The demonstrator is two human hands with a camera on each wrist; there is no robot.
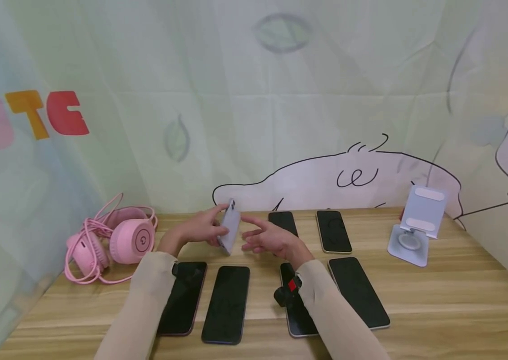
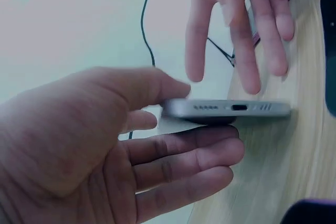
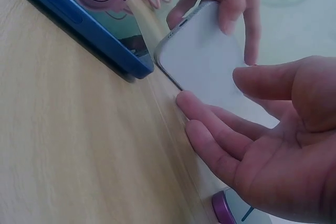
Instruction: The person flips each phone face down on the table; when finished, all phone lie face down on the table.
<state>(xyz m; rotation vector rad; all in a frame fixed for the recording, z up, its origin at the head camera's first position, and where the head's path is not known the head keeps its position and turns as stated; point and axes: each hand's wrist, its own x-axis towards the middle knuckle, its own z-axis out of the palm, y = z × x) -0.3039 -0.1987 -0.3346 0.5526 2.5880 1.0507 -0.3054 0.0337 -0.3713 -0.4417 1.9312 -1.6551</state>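
My left hand (image 1: 200,227) grips a smartphone (image 1: 231,227) between thumb and fingers, tilted up near the back of the table. In the left wrist view the bottom edge of the smartphone (image 2: 239,107) faces the camera, with its charging port and speaker holes. Its back is pale and plain in the right wrist view. Just right of it my right hand (image 1: 272,237) reaches in with loosely spread fingers and holds nothing. The right fingertips (image 3: 186,98) are close to the smartphone's side edge. Behind the right hand lies a dark-screened phone (image 1: 284,221), partly hidden.
Several more phones lie screen up: a back-row phone (image 1: 334,232), and in front a left phone (image 1: 186,297), a second phone (image 1: 227,305), a phone under the right wrist (image 1: 299,315) and a right phone (image 1: 362,295). Pink headphones (image 1: 132,240) sit left; a folding stand (image 1: 422,210) stands right.
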